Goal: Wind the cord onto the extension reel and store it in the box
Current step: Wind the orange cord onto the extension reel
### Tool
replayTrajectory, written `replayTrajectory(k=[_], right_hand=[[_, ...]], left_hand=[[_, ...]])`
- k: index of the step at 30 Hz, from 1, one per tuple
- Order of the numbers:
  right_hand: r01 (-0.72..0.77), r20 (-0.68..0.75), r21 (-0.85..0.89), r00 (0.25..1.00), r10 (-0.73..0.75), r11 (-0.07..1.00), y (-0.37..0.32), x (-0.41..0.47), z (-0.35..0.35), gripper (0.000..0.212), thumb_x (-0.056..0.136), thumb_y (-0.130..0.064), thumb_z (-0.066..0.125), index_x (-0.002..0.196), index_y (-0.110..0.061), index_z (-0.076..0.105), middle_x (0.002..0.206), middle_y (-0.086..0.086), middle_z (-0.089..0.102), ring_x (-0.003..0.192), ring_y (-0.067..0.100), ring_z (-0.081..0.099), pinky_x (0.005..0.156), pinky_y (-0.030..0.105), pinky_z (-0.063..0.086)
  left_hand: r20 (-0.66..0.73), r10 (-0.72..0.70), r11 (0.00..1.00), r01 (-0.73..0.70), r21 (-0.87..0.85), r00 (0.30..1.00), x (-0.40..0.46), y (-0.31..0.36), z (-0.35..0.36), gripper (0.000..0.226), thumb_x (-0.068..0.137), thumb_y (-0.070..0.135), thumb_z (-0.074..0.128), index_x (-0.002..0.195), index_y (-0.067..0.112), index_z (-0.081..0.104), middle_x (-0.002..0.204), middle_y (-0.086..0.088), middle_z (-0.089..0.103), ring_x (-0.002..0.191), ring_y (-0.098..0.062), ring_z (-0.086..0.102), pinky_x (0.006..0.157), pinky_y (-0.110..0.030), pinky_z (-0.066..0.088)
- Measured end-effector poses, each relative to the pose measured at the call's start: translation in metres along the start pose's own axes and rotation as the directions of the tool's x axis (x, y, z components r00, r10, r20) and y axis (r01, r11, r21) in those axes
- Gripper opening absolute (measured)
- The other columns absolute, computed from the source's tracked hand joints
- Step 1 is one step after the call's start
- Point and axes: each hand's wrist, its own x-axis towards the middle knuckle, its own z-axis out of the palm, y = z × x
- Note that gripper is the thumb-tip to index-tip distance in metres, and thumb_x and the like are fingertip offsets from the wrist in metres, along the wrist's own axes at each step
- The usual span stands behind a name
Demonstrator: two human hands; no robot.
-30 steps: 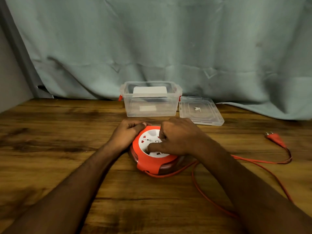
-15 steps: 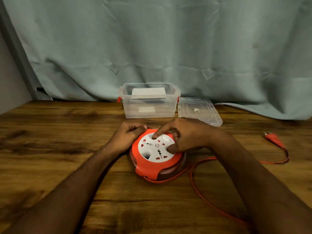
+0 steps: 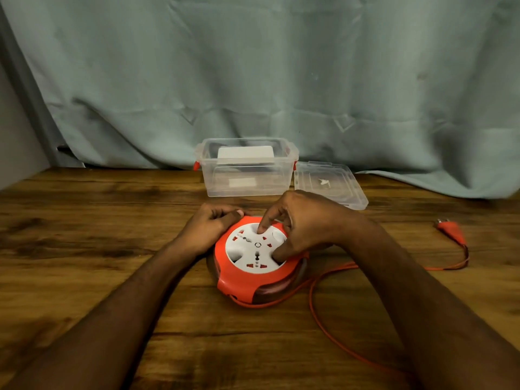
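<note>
Right hand point(image 3: 306, 223) turned further on reel point(image 3: 253, 266), lid point(image 3: 332, 184) beside box point(image 3: 247, 170)

1. An indoor room, likely a home or a makeshift recording corner: a wrinkled pale-green curtain point(image 3: 281, 80) hangs as the backdrop.
2. A dark-grained wooden table point(image 3: 84, 249) serves as the work surface.
3. A plain grey wall point(image 3: 17, 142) edges the left side.
4. A clear plastic storage box point(image 3: 244, 175) sits beside its lid point(image 3: 329, 184).
</note>
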Motion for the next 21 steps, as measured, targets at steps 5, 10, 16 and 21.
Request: replayTrajectory(k=[5,10,16,21], right_hand=[[-0.036,-0.034,-0.11,0.999,0.032,0.993,-0.009,-0.003,0.002,0.058,0.055,-0.069,0.083,0.099,-0.033,0.072,0.101,-0.014,0.06,0.086,0.008,0.057,0.067,0.028,0.051],[-0.026,-0.052,-0.163,0.998,0.018,0.986,-0.017,-0.003,0.002,0.054,0.055,-0.075,0.079,0.072,-0.026,0.062,0.078,-0.012,0.063,0.076,0.011,0.059,0.06,0.029,0.044],[0.033,-0.125,-0.279,0.99,-0.07,0.96,-0.028,-0.002,0.014,0.06,0.07,-0.082,0.061,0.058,-0.027,0.043,0.064,-0.011,0.046,0.07,0.014,0.05,0.063,0.032,0.032],[0.081,-0.128,-0.272,0.985,-0.119,0.959,-0.029,-0.001,0.015,0.061,0.078,-0.078,0.059,0.051,-0.025,0.045,0.059,-0.01,0.044,0.062,0.009,0.044,0.055,0.031,0.026]], left_hand=[[-0.001,-0.008,1.0,0.008,-0.019,1.0,-0.001,0.001,0.0,0.036,0.107,0.003,0.059,0.093,0.022,0.086,0.086,0.0,0.086,0.079,-0.011,0.08,0.073,-0.025,0.063],[-0.026,-0.028,1.0,0.027,-0.016,0.999,-0.003,0.003,0.001,0.035,0.107,0.005,0.06,0.092,0.023,0.086,0.086,-0.001,0.087,0.081,-0.016,0.079,0.077,-0.03,0.062],[-0.054,-0.044,0.999,0.042,-0.024,0.998,-0.005,0.008,0.003,0.028,0.108,0.006,0.058,0.1,0.015,0.084,0.098,-0.003,0.085,0.077,-0.013,0.08,0.072,-0.027,0.065],[-0.029,-0.037,0.999,0.036,-0.022,0.999,-0.005,0.008,0.002,0.029,0.109,0.006,0.057,0.101,0.015,0.084,0.098,-0.004,0.086,0.076,-0.011,0.081,0.071,-0.025,0.065]])
